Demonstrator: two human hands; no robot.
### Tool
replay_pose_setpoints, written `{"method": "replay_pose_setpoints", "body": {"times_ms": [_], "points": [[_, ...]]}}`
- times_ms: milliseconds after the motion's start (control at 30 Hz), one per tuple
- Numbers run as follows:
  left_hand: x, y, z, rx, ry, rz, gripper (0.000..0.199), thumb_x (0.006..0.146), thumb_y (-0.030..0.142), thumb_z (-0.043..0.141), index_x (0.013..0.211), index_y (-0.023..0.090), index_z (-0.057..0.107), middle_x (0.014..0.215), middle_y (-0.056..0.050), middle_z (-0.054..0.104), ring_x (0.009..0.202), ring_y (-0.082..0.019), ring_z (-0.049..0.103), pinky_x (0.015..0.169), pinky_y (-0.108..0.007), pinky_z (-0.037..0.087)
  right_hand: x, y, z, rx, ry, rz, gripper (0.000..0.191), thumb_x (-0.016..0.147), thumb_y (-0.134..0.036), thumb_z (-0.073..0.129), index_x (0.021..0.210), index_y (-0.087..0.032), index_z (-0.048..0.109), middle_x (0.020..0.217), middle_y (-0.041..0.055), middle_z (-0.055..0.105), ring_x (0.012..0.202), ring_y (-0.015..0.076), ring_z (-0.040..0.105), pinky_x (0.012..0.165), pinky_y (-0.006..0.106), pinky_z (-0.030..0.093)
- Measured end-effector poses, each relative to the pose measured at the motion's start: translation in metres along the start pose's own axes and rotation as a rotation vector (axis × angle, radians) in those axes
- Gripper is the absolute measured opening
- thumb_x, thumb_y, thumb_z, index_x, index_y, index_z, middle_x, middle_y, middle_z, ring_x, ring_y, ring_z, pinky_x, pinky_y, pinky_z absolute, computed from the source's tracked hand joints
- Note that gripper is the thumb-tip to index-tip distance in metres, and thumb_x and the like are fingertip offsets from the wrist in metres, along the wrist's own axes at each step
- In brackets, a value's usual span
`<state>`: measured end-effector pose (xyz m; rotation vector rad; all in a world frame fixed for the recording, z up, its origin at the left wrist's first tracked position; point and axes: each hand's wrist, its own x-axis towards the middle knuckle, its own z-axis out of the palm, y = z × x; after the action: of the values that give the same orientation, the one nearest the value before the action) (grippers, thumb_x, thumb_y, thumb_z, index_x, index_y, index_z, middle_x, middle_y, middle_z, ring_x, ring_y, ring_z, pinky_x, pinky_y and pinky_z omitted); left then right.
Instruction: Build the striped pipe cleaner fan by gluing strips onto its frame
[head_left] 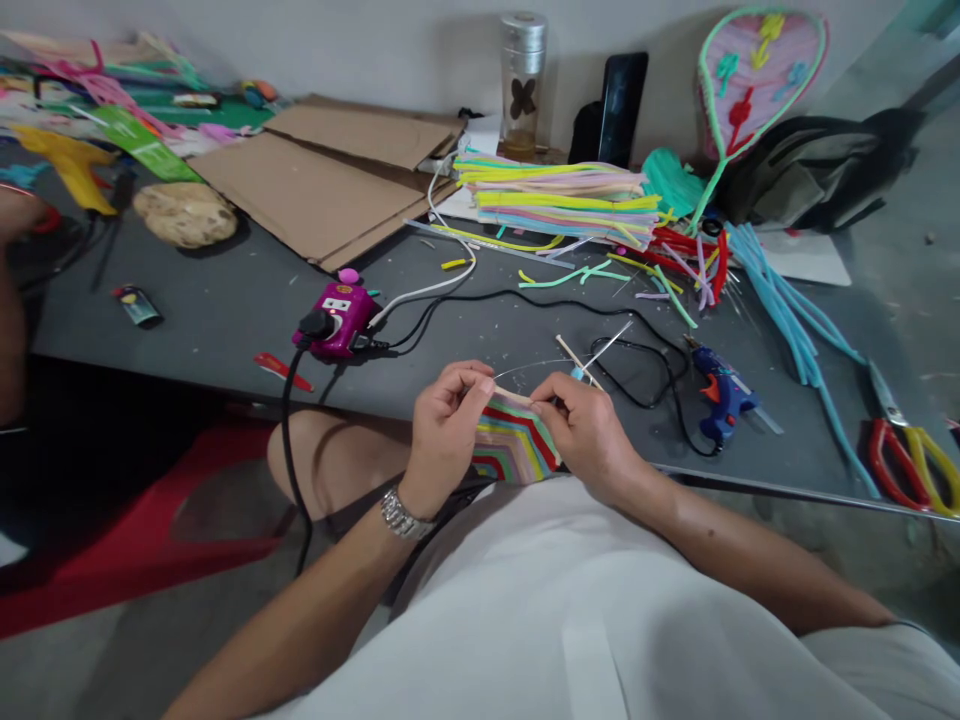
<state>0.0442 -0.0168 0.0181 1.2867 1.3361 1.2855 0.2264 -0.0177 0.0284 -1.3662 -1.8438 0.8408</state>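
Note:
A striped pipe-cleaner panel, with bent bands of red, yellow, green, pink and other colours, is held up at the table's front edge. My left hand, with a metal watch at the wrist, pinches its upper left corner. At the upper right corner my right hand pinches the panel between thumb and forefinger. A pale pipe cleaner runs along the top edge between both hands. From near my left fingertips a thin wire arcs away to the right. Just beyond my right hand lie thin white sticks.
A purple power adapter with black cables sits left of centre. To the right lie a blue glue gun, scissors and light-blue pipe cleaners. Behind are bundled pipe cleaners, cardboard and a bottle. A person's arm shows far left.

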Motion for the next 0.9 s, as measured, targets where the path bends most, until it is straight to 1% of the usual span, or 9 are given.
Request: {"method": "replay_pose_setpoints", "body": {"times_ms": [100, 200, 300, 367, 433, 533, 633, 767, 900], "points": [[-0.001, 0.005, -0.003, 0.115, -0.034, 0.078, 0.019, 0.095, 0.032, 0.061, 0.083, 0.019, 0.067, 0.099, -0.007, 0.071, 0.092, -0.019, 0.067, 0.084, -0.031, 0.051, 0.000, 0.000, -0.002, 0.002, -0.004, 0.008, 0.018, 0.089, -0.011, 0.053, 0.082, -0.021, 0.066, 0.074, -0.0015, 0.067, 0.066, 0.0125, 0.056, 0.065, 0.024, 0.039], [-0.002, 0.008, -0.007, 0.223, -0.028, 0.216, 0.012, 0.096, 0.029, 0.061, 0.100, 0.020, 0.067, 0.102, -0.007, 0.073, 0.094, -0.019, 0.069, 0.085, -0.031, 0.053, 0.000, 0.000, -0.003, -0.002, -0.006, 0.001, 0.017, 0.088, -0.011, 0.053, 0.082, -0.020, 0.066, 0.075, -0.0011, 0.068, 0.067, 0.0131, 0.058, 0.064, 0.024, 0.039], [-0.004, 0.005, -0.007, 0.290, -0.025, 0.282, 0.025, 0.089, 0.028, 0.069, 0.112, 0.020, 0.066, 0.109, -0.008, 0.074, 0.098, -0.020, 0.070, 0.088, -0.032, 0.055, 0.000, 0.000, -0.002, -0.013, -0.007, 0.000, 0.017, 0.087, -0.010, 0.054, 0.082, -0.021, 0.067, 0.074, -0.0012, 0.068, 0.066, 0.0133, 0.057, 0.064, 0.025, 0.040], [-0.004, 0.002, -0.005, 0.253, -0.013, 0.209, 0.034, 0.084, 0.031, 0.074, 0.114, 0.018, 0.065, 0.107, -0.008, 0.074, 0.095, -0.020, 0.071, 0.087, -0.032, 0.056, 0.000, -0.001, -0.001, -0.023, -0.009, 0.000, 0.018, 0.088, -0.010, 0.054, 0.083, -0.021, 0.067, 0.076, -0.0009, 0.069, 0.067, 0.0134, 0.058, 0.064, 0.025, 0.040], [-0.002, 0.001, -0.001, 0.186, -0.005, 0.076, 0.039, 0.080, 0.034, 0.076, 0.114, 0.017, 0.066, 0.100, -0.007, 0.075, 0.087, -0.019, 0.070, 0.079, -0.030, 0.056, 0.000, -0.001, 0.000, -0.041, -0.010, -0.011, 0.017, 0.090, -0.011, 0.054, 0.083, -0.021, 0.067, 0.077, -0.0001, 0.070, 0.069, 0.0137, 0.059, 0.065, 0.025, 0.041], [0.000, 0.004, 0.004, 0.173, -0.020, -0.051, 0.029, 0.078, 0.037, 0.076, 0.097, 0.017, 0.070, 0.086, -0.004, 0.074, 0.075, -0.017, 0.066, 0.070, -0.027, 0.053, 0.000, -0.001, 0.002, -0.091, 0.004, -0.047, 0.017, 0.092, -0.012, 0.054, 0.084, -0.020, 0.067, 0.081, 0.0014, 0.071, 0.073, 0.0146, 0.062, 0.068, 0.026, 0.043], [0.002, 0.008, 0.005, 0.174, -0.031, -0.065, 0.019, 0.079, 0.036, 0.073, 0.082, 0.017, 0.071, 0.077, -0.002, 0.073, 0.071, -0.016, 0.064, 0.068, -0.027, 0.050, -0.002, 0.001, 0.003, -0.137, 0.020, -0.084, 0.017, 0.093, -0.012, 0.055, 0.086, -0.020, 0.068, 0.083, 0.0027, 0.072, 0.076, 0.0156, 0.065, 0.071, 0.027, 0.045], [0.003, 0.008, 0.004, 0.159, -0.033, -0.079, 0.022, 0.082, 0.039, 0.072, 0.080, 0.017, 0.071, 0.074, -0.002, 0.072, 0.068, -0.015, 0.061, 0.066, -0.026, 0.048, -0.007, 0.002, 0.001, -0.175, 0.065, -0.181, 0.018, 0.098, -0.015, 0.052, 0.101, -0.020, 0.070, 0.097, 0.0068, 0.077, 0.090, 0.0191, 0.071, 0.077, 0.030, 0.053], [0.002, 0.006, 0.003, 0.156, -0.043, -0.067, 0.025, 0.083, 0.042, 0.070, 0.078, 0.018, 0.069, 0.070, 0.000, 0.068, 0.065, -0.014, 0.057, 0.062, -0.025, 0.045, -0.008, -0.004, -0.014, -0.231, 0.112, -0.325, 0.024, 0.101, -0.016, 0.049, 0.112, -0.021, 0.069, 0.109, 0.0087, 0.077, 0.103, 0.0205, 0.072, 0.088, 0.034, 0.057]]}}
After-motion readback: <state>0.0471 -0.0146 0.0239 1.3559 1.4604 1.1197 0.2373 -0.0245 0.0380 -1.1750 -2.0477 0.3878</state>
